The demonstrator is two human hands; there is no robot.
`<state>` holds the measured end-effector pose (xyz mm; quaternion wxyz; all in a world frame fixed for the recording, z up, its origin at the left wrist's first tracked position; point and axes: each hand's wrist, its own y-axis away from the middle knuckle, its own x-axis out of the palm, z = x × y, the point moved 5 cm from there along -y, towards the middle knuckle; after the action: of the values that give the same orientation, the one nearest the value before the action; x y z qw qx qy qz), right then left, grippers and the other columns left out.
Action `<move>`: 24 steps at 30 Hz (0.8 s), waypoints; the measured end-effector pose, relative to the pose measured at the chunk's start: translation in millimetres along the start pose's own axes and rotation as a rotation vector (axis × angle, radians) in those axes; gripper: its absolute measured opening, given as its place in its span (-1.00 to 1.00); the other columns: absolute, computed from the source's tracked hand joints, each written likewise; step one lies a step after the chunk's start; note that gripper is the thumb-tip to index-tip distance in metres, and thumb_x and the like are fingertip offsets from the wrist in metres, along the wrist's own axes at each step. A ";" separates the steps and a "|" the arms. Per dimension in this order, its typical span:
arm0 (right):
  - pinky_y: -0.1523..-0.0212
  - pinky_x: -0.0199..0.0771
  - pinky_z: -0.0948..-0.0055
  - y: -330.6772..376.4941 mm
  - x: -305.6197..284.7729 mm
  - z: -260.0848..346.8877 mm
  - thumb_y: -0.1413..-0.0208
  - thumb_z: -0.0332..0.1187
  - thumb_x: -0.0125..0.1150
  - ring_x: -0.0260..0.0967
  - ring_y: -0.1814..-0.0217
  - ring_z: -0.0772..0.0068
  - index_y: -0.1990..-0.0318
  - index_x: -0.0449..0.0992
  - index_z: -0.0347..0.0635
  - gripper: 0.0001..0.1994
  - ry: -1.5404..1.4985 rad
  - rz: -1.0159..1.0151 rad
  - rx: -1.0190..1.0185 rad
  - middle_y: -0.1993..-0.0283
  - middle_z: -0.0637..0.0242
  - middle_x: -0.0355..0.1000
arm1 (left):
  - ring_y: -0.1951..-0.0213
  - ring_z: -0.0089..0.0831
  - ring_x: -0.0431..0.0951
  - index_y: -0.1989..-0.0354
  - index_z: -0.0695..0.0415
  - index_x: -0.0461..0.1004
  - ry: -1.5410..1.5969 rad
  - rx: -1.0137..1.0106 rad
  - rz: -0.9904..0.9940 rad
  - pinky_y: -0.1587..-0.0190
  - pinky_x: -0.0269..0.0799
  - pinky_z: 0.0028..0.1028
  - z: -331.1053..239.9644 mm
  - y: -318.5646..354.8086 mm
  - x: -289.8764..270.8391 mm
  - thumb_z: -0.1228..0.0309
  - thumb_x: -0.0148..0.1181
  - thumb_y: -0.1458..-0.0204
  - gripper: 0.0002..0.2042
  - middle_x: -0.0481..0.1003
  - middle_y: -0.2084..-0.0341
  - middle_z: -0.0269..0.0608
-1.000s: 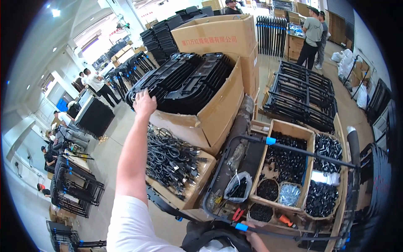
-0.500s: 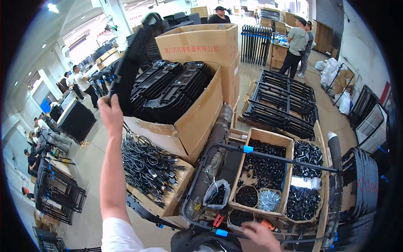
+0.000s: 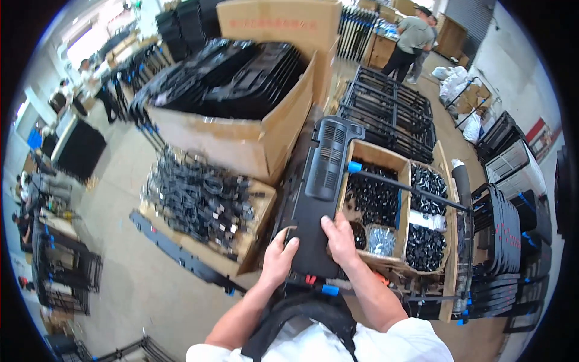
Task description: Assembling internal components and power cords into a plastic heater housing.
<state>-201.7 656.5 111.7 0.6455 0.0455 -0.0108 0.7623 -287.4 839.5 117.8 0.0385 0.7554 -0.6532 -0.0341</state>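
Note:
Both of my hands grip a long black plastic cover (image 3: 312,226) with vent slots at its far end. My left hand (image 3: 278,256) holds its left edge, thumb on top; my right hand (image 3: 341,241) clasps the right edge in the same way. The fingers beneath the cover are hidden. It lies lengthwise away from me, over a black tubular frame (image 3: 416,192) with blue clips (image 3: 330,290). Just right of the cover stands a cardboard parts box (image 3: 386,155) with small black pieces and silver screws (image 3: 381,240).
Ahead on the left, a big open carton (image 3: 208,136) holds stacked black covers. Black cables (image 3: 193,193) lie heaped on a nearer box. More black frames (image 3: 386,114) are stacked beyond the parts, others (image 3: 503,235) at right. People stand far off, two at upper right (image 3: 415,36).
My left hand has brought the cover down from the raised left side to in front of me. My right hand, empty before, now holds its right edge. The view has tilted downward.

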 end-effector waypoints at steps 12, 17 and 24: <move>-0.23 0.45 0.34 12.9 32.9 -98.9 -0.47 -0.40 0.01 0.48 -0.15 0.37 -0.24 0.40 -0.36 -0.70 -0.104 -0.035 0.229 -0.16 0.13 0.53 | -0.53 -0.16 0.14 -0.51 0.34 0.14 -0.144 -0.064 -0.217 -0.55 -0.02 -0.29 95.5 50.6 -67.4 0.02 -0.45 -0.53 -0.34 0.19 -0.49 0.09; -0.17 0.46 0.32 26.8 46.0 -139.5 -0.47 -0.29 0.04 0.47 -0.07 0.40 -0.16 0.43 -0.35 -0.70 0.036 -0.081 0.272 -0.07 0.15 0.53 | -0.53 -0.06 0.14 -0.54 0.34 0.08 -0.308 -0.018 -0.151 -0.54 0.00 -0.23 118.3 57.3 -55.7 0.18 -0.27 -0.50 -0.42 0.16 -0.50 0.15; -0.17 0.45 0.32 24.0 45.4 -150.1 -0.49 -0.23 0.05 0.45 -0.08 0.38 -0.19 0.40 -0.35 -0.65 0.089 -0.014 0.352 -0.07 0.16 0.53 | -0.45 0.16 0.23 -0.50 0.40 0.11 -0.447 0.067 -0.201 -0.51 0.08 -0.09 126.9 59.1 -50.0 0.32 -0.14 -0.45 -0.45 0.24 -0.42 0.32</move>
<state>-241.0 708.4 -32.9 0.6329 0.1238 0.1517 0.7491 -365.8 878.8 -2.4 -0.1354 0.7911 -0.5680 -0.1823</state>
